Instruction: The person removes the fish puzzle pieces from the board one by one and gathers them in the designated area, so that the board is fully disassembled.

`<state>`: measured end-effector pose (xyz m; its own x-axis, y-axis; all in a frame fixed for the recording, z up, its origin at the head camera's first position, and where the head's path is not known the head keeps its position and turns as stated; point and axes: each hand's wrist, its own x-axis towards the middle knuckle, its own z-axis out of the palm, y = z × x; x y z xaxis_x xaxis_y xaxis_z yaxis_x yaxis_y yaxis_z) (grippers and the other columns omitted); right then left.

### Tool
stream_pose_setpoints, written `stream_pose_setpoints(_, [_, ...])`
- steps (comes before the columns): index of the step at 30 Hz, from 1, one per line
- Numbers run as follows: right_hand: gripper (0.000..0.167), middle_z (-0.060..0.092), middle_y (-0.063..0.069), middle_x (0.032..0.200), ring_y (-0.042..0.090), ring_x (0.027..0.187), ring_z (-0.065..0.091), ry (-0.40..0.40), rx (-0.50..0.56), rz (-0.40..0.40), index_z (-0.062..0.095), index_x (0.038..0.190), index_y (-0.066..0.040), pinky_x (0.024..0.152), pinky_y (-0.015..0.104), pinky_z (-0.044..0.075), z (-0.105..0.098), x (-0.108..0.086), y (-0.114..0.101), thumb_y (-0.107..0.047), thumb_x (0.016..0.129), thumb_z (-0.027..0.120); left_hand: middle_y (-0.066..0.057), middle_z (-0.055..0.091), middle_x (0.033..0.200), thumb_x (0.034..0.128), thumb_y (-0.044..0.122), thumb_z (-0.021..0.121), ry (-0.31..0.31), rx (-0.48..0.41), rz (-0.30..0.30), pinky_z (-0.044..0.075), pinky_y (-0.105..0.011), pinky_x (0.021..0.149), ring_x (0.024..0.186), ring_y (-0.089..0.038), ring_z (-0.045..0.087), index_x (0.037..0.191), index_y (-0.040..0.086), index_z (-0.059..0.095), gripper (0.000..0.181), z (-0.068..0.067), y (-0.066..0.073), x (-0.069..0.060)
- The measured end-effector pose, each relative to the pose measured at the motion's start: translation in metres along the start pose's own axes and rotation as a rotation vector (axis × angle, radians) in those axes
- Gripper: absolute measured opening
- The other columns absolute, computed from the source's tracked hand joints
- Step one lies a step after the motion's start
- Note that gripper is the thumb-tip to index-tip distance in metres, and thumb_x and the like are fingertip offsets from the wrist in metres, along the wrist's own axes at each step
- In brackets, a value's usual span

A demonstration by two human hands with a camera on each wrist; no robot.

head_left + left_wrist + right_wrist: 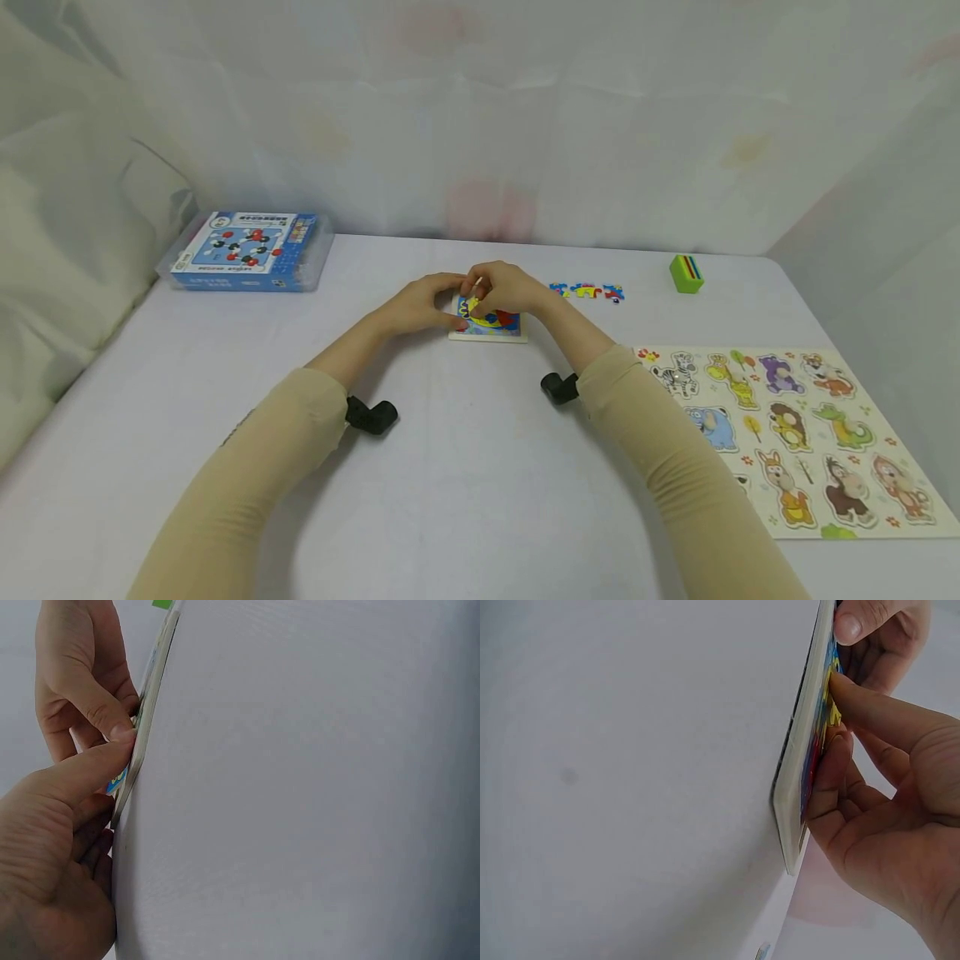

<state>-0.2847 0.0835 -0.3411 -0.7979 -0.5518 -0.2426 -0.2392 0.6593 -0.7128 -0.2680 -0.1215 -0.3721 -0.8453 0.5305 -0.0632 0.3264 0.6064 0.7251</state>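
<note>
A small jigsaw puzzle board (pixel 487 338) with a pale rim lies flat on the white table, its picture blue, yellow and red. My left hand (pixel 416 307) holds the board at its left side, the thumb on the near left corner and the fingers toward the far one. From above, my right hand (pixel 510 290) pinches a yellow puzzle piece (pixel 835 712) between thumb and fingers, low over the board. The piece touches or nearly touches the picture; I cannot tell which. Part of the board is hidden under the hands.
Several loose puzzle pieces (pixel 587 291) lie right of the board. A green block (pixel 686 274) with coloured stripes stands farther right. The animal puzzle board (pixel 810 442) covers the right front, partly under the right sleeve. At the back left sits a blue molecule-kit box (pixel 243 252).
</note>
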Motion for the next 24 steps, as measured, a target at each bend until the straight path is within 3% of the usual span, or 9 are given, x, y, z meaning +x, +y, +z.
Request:
stream_pose_setpoints(7, [0.029,0.059,0.0,0.089,0.017,0.087,0.054,0.018,0.009,0.0,0.066,0.108,-0.012,0.082,0.027,0.046,0.0004,0.0003,0.0005,-0.008,0.082,0.077,-0.005,0.04,0.159,0.081,0.032,0.08,-0.007,0.002,-0.025,0.021,-0.054,0.125,0.153,-0.028,0.026,0.149,0.017,0.044,0.079,-0.0004,-0.001,0.0003])
stream_pose_setpoints(14, [0.016,0.06,0.0,0.087,0.016,0.088,0.054,0.028,0.018,-0.009,0.069,0.106,-0.011,0.084,0.027,0.046,-0.0003,0.0,0.0018,-0.013,0.09,0.069,-0.004,0.041,0.158,0.0806,0.031,0.08,-0.005,0.0,-0.03,0.021,-0.051,0.126,0.153,-0.026,0.027,0.149,0.017,0.045,0.078,-0.0002,0.0003,-0.0007])
stream_pose_setpoints(24, [0.016,0.062,-0.001,0.086,0.015,0.085,0.055,0.061,0.014,0.002,0.073,0.105,-0.009,0.078,0.023,0.048,-0.0017,-0.0006,0.0008,-0.015,0.09,0.07,-0.005,0.039,0.159,0.0819,0.033,0.079,-0.004,0.013,-0.049,0.021,-0.051,0.126,0.153,-0.026,0.027,0.15,0.015,0.042,0.079,-0.0001,0.0019,-0.0011])
